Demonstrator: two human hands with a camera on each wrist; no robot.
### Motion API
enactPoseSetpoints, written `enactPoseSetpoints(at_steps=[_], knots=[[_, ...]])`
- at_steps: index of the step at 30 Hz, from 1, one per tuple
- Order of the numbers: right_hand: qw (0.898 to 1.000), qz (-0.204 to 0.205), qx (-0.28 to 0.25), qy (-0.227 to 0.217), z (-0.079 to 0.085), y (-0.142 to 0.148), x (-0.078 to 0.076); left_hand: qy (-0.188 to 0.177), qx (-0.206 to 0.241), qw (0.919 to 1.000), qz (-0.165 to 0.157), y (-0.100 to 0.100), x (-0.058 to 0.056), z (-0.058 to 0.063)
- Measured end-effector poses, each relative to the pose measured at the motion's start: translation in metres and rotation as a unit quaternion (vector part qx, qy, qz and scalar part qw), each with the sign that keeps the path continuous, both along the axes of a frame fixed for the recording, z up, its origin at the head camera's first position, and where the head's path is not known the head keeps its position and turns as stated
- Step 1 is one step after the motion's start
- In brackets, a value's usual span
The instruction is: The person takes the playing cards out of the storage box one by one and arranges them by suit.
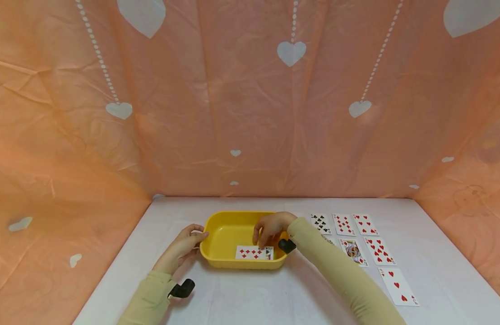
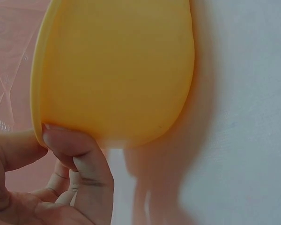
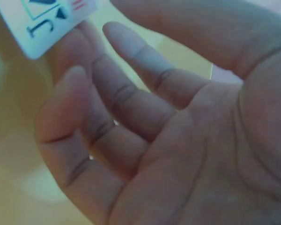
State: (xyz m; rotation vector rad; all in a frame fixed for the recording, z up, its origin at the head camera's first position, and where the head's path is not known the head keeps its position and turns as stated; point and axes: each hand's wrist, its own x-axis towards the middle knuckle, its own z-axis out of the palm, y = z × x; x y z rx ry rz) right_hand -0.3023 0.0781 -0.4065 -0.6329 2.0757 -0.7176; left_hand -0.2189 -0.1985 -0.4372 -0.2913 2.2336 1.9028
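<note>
My left hand point(image 1: 184, 247) grips the left end of a yellow plastic basin point(image 1: 243, 264), pinching its rim between thumb and index finger. My right hand point(image 1: 273, 224) reaches down into the basin, its fingers bent. At its fingertips are overlapping playing cards: a diamonds card point(image 1: 247, 253) and a jack of spades point(image 1: 269, 254), whose corner shows large in the right wrist view. Thumb and fingers pinch the cards' edge, though the thumb tip lies outside the right wrist view. How many cards overlap is hidden.
Several face-up playing cards lie in rows on the white table to the right, among them a clubs card point(image 1: 320, 224), a king-like diamonds card point(image 1: 353, 253) and a three of hearts point(image 1: 398, 286). The right forearm partly covers some. A peach cloth point(image 1: 250, 135) hangs behind.
</note>
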Motion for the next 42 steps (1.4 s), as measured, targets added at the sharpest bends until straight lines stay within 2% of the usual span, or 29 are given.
enactPoseSetpoints(at_steps=[3,6,11,14,16,19,21,25,30,34,42], knots=[[1.0,0.001,0.006,0.001,0.002,-0.002,0.0,0.0,0.003,1.0,0.003,0.0,0.0,0.0],[1.0,0.019,0.014,0.01,0.004,-0.005,0.0,0.0,0.002,1.0,0.002,-0.001,-0.001,0.0],[0.997,0.037,0.021,0.059,0.003,-0.01,-0.001,0.003,0.002,1.0,-0.006,-0.001,0.0,0.0],[0.995,0.006,0.015,0.097,0.001,-0.014,-0.002,0.002,0.006,1.0,-0.007,0.0,0.001,0.0],[0.994,-0.03,0.002,0.11,0.001,-0.015,-0.002,0.003,0.006,1.0,-0.007,0.0,0.0,0.0],[0.991,-0.078,-0.025,0.106,0.002,-0.017,-0.001,0.002,0.003,1.0,-0.006,0.002,0.0,0.0],[0.99,-0.102,-0.042,0.087,0.003,-0.018,-0.001,0.002,0.001,1.0,-0.004,0.002,-0.001,0.0],[0.988,-0.12,-0.052,0.079,0.006,-0.018,0.0,0.002,0.0,1.0,-0.002,0.002,-0.001,0.0],[0.984,-0.127,-0.056,0.111,0.011,-0.014,-0.003,0.0,-0.003,1.0,-0.003,0.001,0.001,0.0],[0.98,-0.14,-0.093,0.105,0.017,-0.005,-0.005,0.0,-0.006,1.0,-0.001,0.001,0.002,-0.001],[0.954,-0.183,-0.219,0.092,0.036,0.033,-0.001,0.003,-0.008,0.9999,-0.009,0.0,0.001,0.002]])
